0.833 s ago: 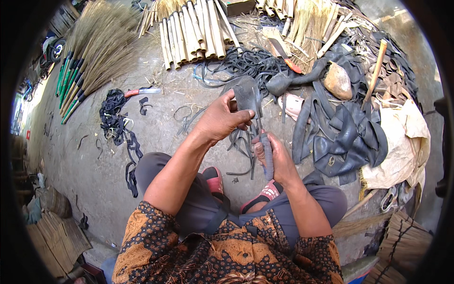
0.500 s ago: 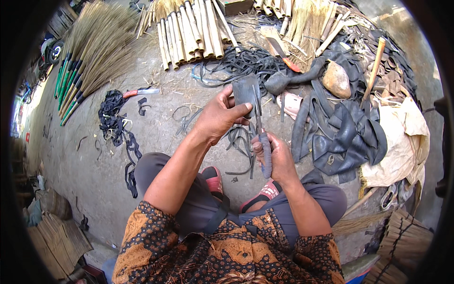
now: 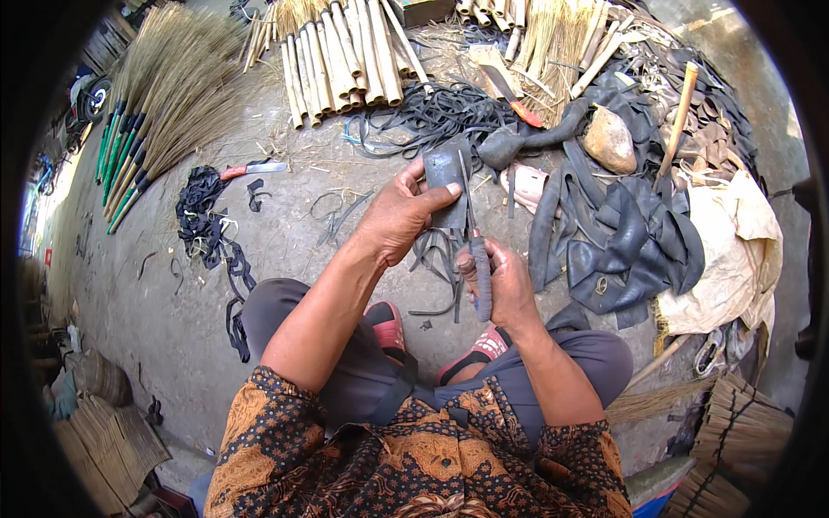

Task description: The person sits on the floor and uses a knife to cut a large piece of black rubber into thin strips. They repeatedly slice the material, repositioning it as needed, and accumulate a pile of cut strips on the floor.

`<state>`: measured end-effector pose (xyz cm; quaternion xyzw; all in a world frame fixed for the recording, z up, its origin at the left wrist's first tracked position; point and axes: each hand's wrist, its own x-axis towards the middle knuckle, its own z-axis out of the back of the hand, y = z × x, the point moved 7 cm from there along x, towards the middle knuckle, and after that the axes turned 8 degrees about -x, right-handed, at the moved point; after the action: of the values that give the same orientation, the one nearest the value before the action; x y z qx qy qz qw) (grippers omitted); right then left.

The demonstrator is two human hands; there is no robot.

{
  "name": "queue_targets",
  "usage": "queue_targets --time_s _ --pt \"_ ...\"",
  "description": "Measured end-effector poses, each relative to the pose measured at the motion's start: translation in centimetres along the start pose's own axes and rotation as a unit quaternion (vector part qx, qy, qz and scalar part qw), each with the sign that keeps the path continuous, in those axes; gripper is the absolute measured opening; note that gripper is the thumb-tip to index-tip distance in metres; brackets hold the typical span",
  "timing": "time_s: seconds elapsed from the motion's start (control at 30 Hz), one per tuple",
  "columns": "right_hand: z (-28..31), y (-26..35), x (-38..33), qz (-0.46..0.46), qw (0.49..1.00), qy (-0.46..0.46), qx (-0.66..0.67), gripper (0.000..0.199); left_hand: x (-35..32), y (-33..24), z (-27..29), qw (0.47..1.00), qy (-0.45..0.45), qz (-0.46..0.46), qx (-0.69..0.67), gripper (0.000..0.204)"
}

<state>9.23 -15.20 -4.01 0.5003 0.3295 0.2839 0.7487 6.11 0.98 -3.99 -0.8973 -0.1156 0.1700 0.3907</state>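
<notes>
At frame centre, the left hand (image 3: 399,214) pinches a black rubber sheet (image 3: 446,181) upright. The right hand (image 3: 505,285) is closed around a knife (image 3: 477,250), its blade against the sheet. Rubber strips (image 3: 436,255) hang below.

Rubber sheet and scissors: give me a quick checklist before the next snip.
1. Left hand pinching the rubber sheet firmly: ok.
2. Right hand closed on the scissors handles: ok.
3. Blades lined up along the sheet's right edge: ok.
4. Left fingers clear of the blade: cannot tell.
5. Cut strips hang free below the sheet: ok.
</notes>
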Motion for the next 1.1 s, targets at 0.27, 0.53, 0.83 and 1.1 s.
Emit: queue_targets --time_s 0.27,0.53,0.83,1.1 --pt "0.2 -0.2 0.5 0.028 0.999 -0.014 -0.018 0.051 -0.4 0.0 -0.3 0.997 -0.010 -0.025 0.071 0.048" --pt "0.6 0.4 -0.3 -0.012 0.999 -0.003 -0.036 0.047 0.0 0.1 -0.2 1.000 0.001 0.010 -0.023 0.050" --pt "1.3 0.5 0.5 0.025 0.996 -0.069 -0.053 0.049 -0.5 1.0 -0.9 0.993 0.037 0.002 0.113 0.052" --pt "1.2 0.9 -0.4 -0.011 0.996 -0.010 -0.087 0.044 0.0 0.2 -0.1 0.998 0.015 -0.002 0.063 0.050"
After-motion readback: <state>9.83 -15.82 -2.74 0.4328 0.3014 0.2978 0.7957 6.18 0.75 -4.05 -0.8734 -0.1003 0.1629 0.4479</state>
